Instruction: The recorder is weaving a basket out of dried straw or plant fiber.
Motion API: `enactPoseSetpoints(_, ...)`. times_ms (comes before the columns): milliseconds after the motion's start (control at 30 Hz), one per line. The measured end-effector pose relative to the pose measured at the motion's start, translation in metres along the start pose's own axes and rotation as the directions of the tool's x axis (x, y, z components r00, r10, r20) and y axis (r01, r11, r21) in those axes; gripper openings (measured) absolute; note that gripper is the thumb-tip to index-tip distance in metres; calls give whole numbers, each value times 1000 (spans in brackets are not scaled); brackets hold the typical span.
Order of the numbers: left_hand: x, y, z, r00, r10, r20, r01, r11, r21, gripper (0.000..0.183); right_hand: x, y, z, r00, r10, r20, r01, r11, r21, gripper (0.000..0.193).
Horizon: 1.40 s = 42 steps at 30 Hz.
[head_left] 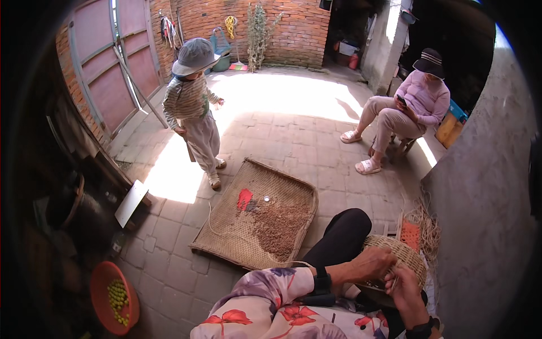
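On my lap at the lower right rests a round woven basket [411, 261] of tan braided straw, tilted, its lower side partly hidden by my hands. My left hand [370, 264] reaches over its near rim with the fingers curled into a pinch. Close by, my right hand [407, 291] is closed too, thumb and forefinger pressed together at the same rim. Whatever is between the fingers of either hand is too small to make out. A pale straw cord [305, 263] runs from the floor tray past my left sleeve.
Ahead lies a square woven tray [226, 226] with brown kernels and a red scrap. Loose cords [427, 229] and an orange crate [410, 235] sit beside a grey wall. A child [195, 113] stands beyond; a seated person [415, 104] holds a phone. A red basin [101, 294] holds green fruit.
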<state>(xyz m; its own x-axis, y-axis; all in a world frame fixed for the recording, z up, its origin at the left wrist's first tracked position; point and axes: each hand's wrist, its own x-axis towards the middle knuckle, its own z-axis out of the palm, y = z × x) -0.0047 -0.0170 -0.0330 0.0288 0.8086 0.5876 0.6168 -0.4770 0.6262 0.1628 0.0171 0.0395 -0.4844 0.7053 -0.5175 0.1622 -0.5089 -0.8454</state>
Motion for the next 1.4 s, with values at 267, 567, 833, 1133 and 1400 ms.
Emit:
enactPoseSetpoints(267, 17, 12, -15, 989, 90, 118, -93, 996, 17, 17, -17, -5, 2, 999, -21, -25, 23, 998, 57, 12)
enactPoseSetpoints(567, 25, 14, -14, 989, 64, 131, -78, 991, 110, 20, -32, -12, -1, 999, -29, 41, 39, 957, -288, 32)
enactPoseSetpoints(833, 27, 14, -72, 809, -371, 457, 586, 436, -683, 9, -50, -60, -25, 488, -862, 137, 545, 179, -819, 32)
enactPoseSetpoints(1133, 24, 30, -161, 863, -433, 260, 499, 648, -575, 13, -22, -65, -28, 530, -835, 146, 686, 322, -653, 19)
enactPoseSetpoints(1400, 38, 48, -123, 919, -316, 237, 356, 399, -845, 14, -13, -40, 37, 507, -787, 353, 851, 392, -348, 24)
